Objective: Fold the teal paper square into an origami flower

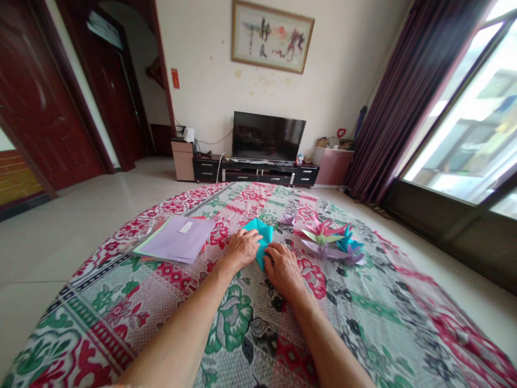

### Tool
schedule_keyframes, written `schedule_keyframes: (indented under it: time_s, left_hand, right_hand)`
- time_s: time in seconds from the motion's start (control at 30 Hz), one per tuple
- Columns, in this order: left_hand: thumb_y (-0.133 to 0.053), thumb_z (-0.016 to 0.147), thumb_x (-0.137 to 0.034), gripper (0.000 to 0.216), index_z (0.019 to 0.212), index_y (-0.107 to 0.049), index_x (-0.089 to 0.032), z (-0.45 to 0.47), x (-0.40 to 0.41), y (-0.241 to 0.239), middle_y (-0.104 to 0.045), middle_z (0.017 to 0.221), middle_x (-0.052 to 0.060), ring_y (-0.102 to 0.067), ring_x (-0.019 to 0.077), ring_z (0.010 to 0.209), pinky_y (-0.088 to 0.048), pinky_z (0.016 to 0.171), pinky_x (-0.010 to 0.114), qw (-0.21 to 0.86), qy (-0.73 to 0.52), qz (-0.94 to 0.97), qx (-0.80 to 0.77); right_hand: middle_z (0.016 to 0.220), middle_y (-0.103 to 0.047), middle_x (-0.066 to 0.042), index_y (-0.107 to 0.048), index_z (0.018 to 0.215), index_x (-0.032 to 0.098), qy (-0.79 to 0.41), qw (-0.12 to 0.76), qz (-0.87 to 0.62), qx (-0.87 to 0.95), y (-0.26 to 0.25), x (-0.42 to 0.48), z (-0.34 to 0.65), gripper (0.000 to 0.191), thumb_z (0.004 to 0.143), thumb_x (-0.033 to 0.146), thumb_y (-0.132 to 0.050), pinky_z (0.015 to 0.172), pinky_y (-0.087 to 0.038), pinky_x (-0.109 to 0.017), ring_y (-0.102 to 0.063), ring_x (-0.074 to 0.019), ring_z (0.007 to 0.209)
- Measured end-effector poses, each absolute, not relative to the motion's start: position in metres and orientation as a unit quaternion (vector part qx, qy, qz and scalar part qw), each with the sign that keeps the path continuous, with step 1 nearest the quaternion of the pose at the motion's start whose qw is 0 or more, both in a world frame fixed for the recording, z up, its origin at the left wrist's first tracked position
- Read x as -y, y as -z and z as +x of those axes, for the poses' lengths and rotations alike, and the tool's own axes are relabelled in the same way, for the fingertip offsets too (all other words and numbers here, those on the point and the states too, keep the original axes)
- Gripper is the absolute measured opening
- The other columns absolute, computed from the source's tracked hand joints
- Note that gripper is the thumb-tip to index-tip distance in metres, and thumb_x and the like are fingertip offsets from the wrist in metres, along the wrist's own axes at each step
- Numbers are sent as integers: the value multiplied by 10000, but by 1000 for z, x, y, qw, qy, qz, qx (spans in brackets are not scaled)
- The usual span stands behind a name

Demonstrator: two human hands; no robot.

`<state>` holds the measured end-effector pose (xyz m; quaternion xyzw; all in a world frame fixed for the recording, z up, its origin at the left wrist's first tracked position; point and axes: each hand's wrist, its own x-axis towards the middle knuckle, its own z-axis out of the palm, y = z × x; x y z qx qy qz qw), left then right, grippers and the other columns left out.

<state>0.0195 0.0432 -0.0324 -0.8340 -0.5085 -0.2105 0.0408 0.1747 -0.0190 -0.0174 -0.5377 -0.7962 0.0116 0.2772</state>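
A turquoise sheet of folded origami paper (pixel 264 235) lies on the cloth-covered table between my two hands. My left hand (pixel 244 248) presses down on its left part, fingers laid over the paper. At the lower right edge, my right hand (pixel 281 267) holds the same paper with bent fingers; its fingertips are partly hidden. Off to the left rests a stack of coloured paper (pixel 173 241), lilac on top, with a small white label (pixel 186 227) on it. Several folded paper cranes (pixel 323 241) in pink, green, blue and purple sit in a cluster to the right.
A floral cloth (pixel 230 318) covers the round table. Beyond it, a television (pixel 269 136) stands on a low black cabinet (pixel 250 177) against the wall. Dark curtains (pixel 388 102) hang beside a window on the right. Red-brown doors (pixel 44 102) are on the left.
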Motion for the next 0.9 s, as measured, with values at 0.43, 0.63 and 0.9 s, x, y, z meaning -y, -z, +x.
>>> schedule_keyframes:
  time_s: [0.43, 0.63, 0.9]
  left_hand:
    - [-419, 905, -391, 297, 1086, -626, -278, 22, -35, 23, -596, 1183, 1, -488, 212, 1073, -406, 943, 353, 31, 206, -828, 521]
    - [-475, 879, -396, 297, 1115, -613, -280, 22, -35, 24, -596, 1172, 8, -483, 215, 1091, -407, 945, 347, 36, 211, -829, 517]
    - [-481, 874, -382, 301, 1125, -614, -283, 23, -33, 23, -594, 1191, 5, -499, 213, 1076, -406, 952, 349, 31, 211, -826, 522]
  right_hand:
    - [1102, -609, -87, -639, 982, 222, -7, 279, -545, 791, 17, 19, 170, 207, 837, 203, -491, 877, -399, -364, -532, -231, 1044]
    - [1101, -612, -82, -666, 930, 214, -39, 328, -524, 785, 22, 15, 177, 181, 825, 193, -520, 903, -423, -351, -559, -211, 1010]
    - [1038, -650, -45, -706, 818, 231, -63, 338, -485, 804, 24, 19, 181, 166, 826, 200, -543, 904, -433, -315, -587, -176, 971]
